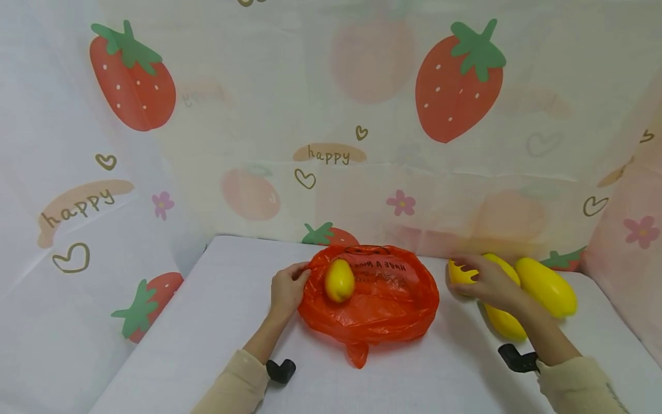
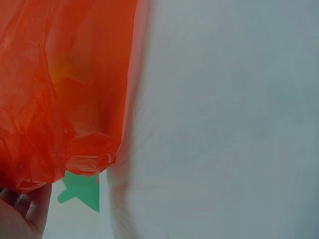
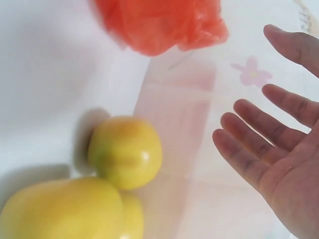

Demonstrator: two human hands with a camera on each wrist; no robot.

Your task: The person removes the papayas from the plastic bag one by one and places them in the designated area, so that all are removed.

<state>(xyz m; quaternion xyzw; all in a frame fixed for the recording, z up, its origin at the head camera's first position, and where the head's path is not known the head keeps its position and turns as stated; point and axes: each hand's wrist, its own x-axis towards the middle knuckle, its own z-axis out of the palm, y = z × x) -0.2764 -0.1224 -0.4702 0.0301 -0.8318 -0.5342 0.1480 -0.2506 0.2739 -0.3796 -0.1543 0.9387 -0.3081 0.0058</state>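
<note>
A red plastic bag (image 1: pixel 372 310) lies spread on the table with its mouth facing up. One smooth yellow fruit, mango-like (image 1: pixel 339 280), sits in its left part. My left hand (image 1: pixel 287 290) pinches the bag's left rim between thumb and fingers; in the left wrist view the fingertips (image 2: pixel 37 204) show at the bag's lower edge. To the right, my right hand (image 1: pixel 486 282) is over several yellow fruits (image 1: pixel 547 287), partly covering them. Its fingers are spread and hold nothing in the right wrist view, beside a rounded yellow fruit (image 3: pixel 127 152).
The white table (image 1: pixel 217 322) meets a hanging cloth (image 1: pixel 331 115) printed with strawberries and hearts at the back and sides. Black wrist mounts (image 1: pixel 281 371) are worn on both forearms. The yellow fruits cluster near the table's back right corner.
</note>
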